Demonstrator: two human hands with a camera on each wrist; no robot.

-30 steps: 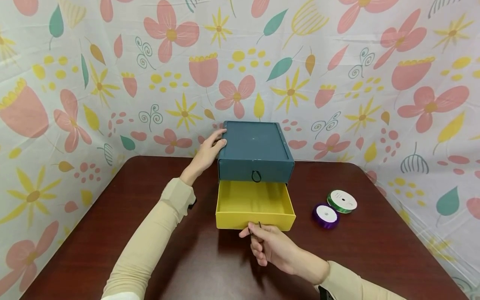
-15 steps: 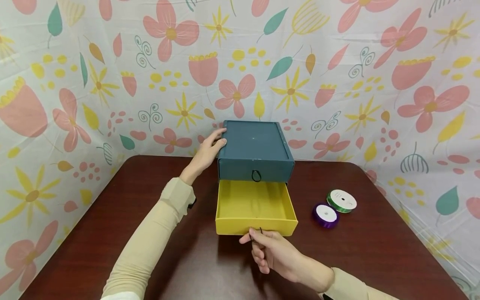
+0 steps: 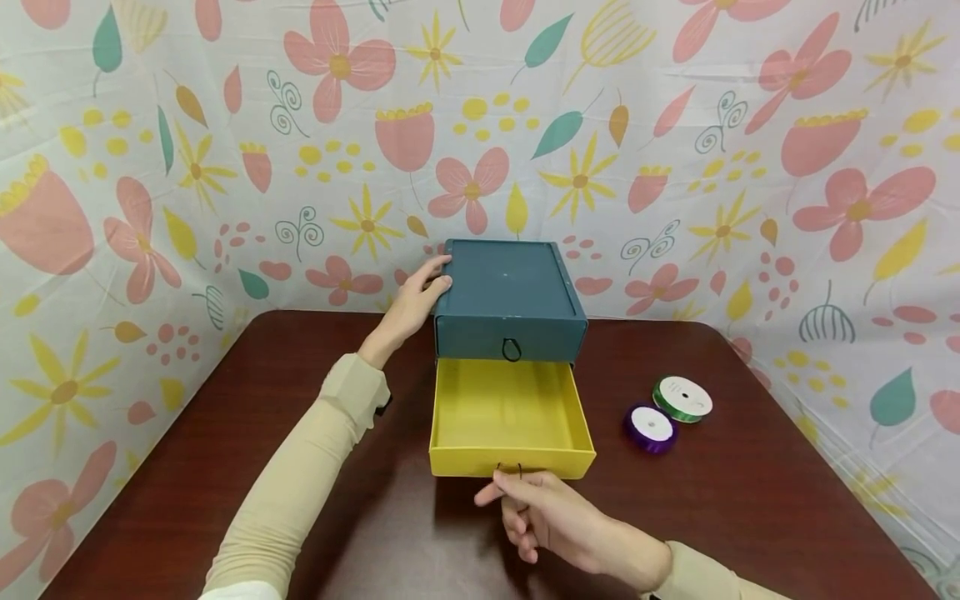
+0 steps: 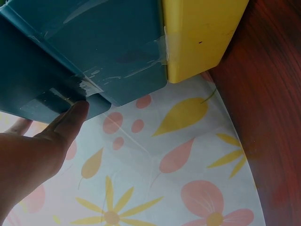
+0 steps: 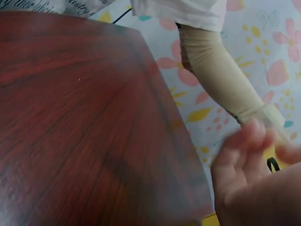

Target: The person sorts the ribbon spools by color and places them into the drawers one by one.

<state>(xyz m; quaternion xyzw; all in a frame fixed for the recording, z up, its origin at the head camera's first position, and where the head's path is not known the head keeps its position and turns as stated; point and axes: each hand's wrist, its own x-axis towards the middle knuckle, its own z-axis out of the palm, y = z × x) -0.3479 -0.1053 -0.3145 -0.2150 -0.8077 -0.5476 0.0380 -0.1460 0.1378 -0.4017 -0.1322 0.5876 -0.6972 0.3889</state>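
Beige sleeves [image 3: 294, 479], white shirt [image 5: 183, 13]

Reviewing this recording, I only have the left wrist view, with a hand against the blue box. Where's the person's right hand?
Observer: The head view shows the right hand at the dark loop on the front of a yellow drawer.
Operator: Is that drawer open or closed?
Observer: Open. Its yellow floor shows in front of the blue box.
Operator: What else lies on the table, off to the right?
Observer: A green ribbon spool and a purple ribbon spool, close together.
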